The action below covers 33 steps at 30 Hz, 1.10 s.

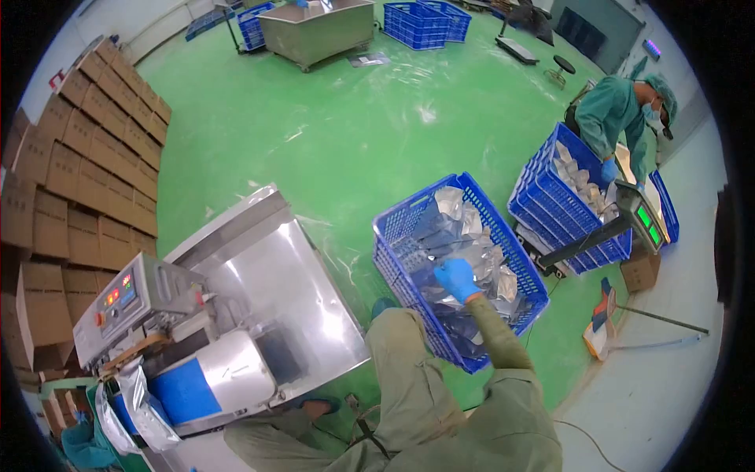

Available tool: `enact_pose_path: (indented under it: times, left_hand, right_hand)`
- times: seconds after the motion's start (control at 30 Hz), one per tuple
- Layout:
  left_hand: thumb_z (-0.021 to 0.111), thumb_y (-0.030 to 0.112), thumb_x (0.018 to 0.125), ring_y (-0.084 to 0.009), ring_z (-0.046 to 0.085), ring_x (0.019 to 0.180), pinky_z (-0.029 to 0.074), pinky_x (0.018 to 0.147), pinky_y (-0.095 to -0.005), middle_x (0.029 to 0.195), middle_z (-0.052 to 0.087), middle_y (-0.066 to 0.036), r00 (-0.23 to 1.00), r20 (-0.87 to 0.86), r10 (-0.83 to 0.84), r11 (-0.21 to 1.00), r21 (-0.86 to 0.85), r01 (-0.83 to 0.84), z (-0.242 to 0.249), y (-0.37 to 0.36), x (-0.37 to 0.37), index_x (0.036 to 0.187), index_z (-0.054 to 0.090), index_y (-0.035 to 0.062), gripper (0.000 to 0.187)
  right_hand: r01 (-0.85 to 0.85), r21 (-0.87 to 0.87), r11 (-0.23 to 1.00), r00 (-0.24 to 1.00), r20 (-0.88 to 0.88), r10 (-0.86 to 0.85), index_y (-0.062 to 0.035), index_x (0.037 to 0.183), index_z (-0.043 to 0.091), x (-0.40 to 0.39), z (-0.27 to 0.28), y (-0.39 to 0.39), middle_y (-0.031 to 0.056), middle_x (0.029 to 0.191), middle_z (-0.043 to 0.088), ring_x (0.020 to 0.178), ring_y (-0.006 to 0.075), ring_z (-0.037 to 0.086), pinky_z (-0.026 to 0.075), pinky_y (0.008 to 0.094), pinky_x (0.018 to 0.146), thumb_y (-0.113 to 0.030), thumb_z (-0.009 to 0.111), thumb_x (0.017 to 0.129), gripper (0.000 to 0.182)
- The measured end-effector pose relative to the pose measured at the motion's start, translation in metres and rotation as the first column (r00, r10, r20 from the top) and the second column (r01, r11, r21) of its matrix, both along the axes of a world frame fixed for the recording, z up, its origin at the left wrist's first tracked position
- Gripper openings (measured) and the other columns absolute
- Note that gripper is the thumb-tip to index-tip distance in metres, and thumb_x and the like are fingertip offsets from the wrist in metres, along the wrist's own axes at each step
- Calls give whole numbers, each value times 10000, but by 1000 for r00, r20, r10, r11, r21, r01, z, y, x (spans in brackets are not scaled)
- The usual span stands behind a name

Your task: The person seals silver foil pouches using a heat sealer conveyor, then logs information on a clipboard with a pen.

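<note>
Leftward, stacked brown cardboard cartons (86, 165) line the wall; beside them stands a stainless-steel sealing machine with a lit control panel (138, 299), a silver foil pouch (138, 409) hanging at its lower end; the left hand is out of sight. Further right, the blue-gloved right hand (456, 279) reaches forward into the blue plastic lattice crate (409, 220), fingers curled down onto the heap of silver foil pouches (480, 259); whether they actually pinch one I cannot tell. The pouches lie directly under and beyond that hand, their long sides running roughly away from the person. Far right, a co-worker in green overalls (617, 118) bends over a second blue crate (550, 204) by a weighing scale (641, 216).
</note>
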<state>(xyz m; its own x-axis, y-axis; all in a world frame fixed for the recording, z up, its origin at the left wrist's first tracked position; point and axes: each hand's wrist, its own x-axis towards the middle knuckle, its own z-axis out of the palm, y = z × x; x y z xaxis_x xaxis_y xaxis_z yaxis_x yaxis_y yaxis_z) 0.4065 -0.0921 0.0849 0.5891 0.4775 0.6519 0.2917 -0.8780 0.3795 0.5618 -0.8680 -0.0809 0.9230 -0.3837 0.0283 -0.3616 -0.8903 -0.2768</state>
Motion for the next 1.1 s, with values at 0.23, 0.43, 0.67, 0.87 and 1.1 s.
enact_pose_path:
  times: [0.23,0.43,0.67,0.87,1.1]
  left_hand:
    - [779,107,810,-293,591,1059,463,929,-396,1120,647,-150,644,-84,-761,545,-620,564,96,-238,80,1173,636,-7,406]
    - [926,244,600,-348,488,1278,402,1079,-439,1344,535,-181,443,75,-893,385,-381,841,143,-302,157,1354,506,47,886]
    - [950,213,607,-212,604,1115,503,954,-358,1222,633,-106,495,121,-860,279,-702,655,97,-153,174,1298,536,36,825]
    - [923,206,655,-208,607,1123,498,972,-344,1244,635,-120,533,225,-815,171,-787,593,81,-112,173,1356,512,16,835]
    - [695,129,886,-282,635,1070,519,887,-353,1151,659,-125,338,155,-928,142,-693,707,189,-81,170,1261,566,9,414]
  right_hand:
    - [-439,-43,897,878,189,439,-2,657,643,9,349,140,224,618,583,572,402,590,479,499,574,-297,595,889,378]
    - [-803,5,596,593,108,798,-6,776,663,-4,501,306,246,805,625,697,398,625,489,498,611,-248,614,869,263]
    - [-899,164,407,434,464,772,4,905,670,17,492,433,221,850,665,765,379,654,514,433,707,-240,628,876,250]
    - [-759,311,573,581,720,379,-55,1048,652,36,390,398,104,881,683,860,253,675,520,375,780,-129,683,858,206]
    - [-820,229,524,543,601,587,-56,955,634,67,343,402,99,846,643,777,269,628,498,365,688,-188,710,864,178]
